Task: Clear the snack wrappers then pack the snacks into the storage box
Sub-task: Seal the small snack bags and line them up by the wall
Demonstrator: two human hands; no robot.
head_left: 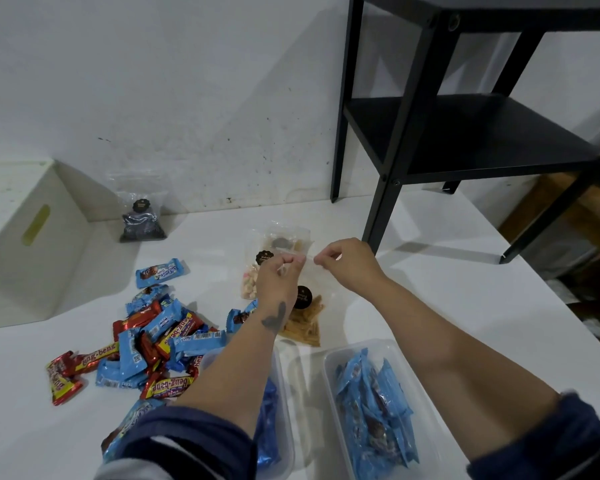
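My left hand and my right hand both pinch the top edge of a clear bag of yellow-brown stick snacks, which stands on the white table. Behind it lies another clear bag with pale and pink bites. A heap of blue and red snack bars covers the table to the left. A clear plastic tub at the front right holds blue packets. A second clear tub with blue packets sits partly under my left forearm.
A white storage box with a handle slot stands at the far left. A clear bag of dark snacks leans by the wall. A black metal shelf unit stands at the back right; the table edge runs down the right.
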